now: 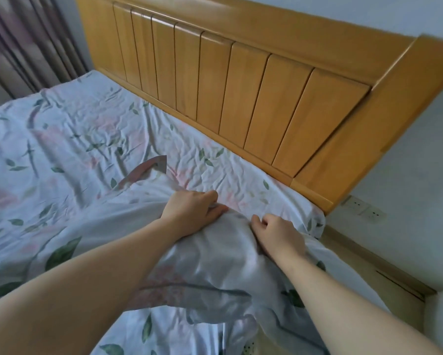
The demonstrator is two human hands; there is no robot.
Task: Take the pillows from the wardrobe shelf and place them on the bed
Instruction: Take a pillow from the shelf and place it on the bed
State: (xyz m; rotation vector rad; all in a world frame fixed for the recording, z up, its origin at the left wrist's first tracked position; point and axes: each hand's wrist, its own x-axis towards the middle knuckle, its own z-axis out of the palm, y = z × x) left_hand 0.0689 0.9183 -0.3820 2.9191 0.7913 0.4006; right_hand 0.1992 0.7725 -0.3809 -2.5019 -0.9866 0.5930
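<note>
While both hands hold it, one pillow (215, 267) lies on the bed (69, 119), at the near right of the mattress. A strip of crumpled floral sheet (215, 160) separates it from the wooden headboard (241, 98). The left hand (192, 211) grips the pillow's far edge, thumb above and fingers curled round a fold of cloth. The right hand (276, 237) sits just beside it on the same edge, fingers curled into the fabric. Both forearms reach over the pillow from the near side.

By my reading the task is partly done. This pillow is on the bed and is being set down or tugged into place at the head end, and neither hand has let go yet. No other pillow shows on the sheet, and since the task speaks of pillows, more probably wait. The wardrobe shelf is out of view, so how many remain there cannot be told.

The only container seen is the pillowcase (210, 298), printed with leaves and pink flowers like the sheet. It wraps the pillow loosely, with slack cloth bunched at the near end. A curtain (23, 42) hangs at the far left, and wall sockets (363, 208) sit low on the wall right of the headboard.
</note>
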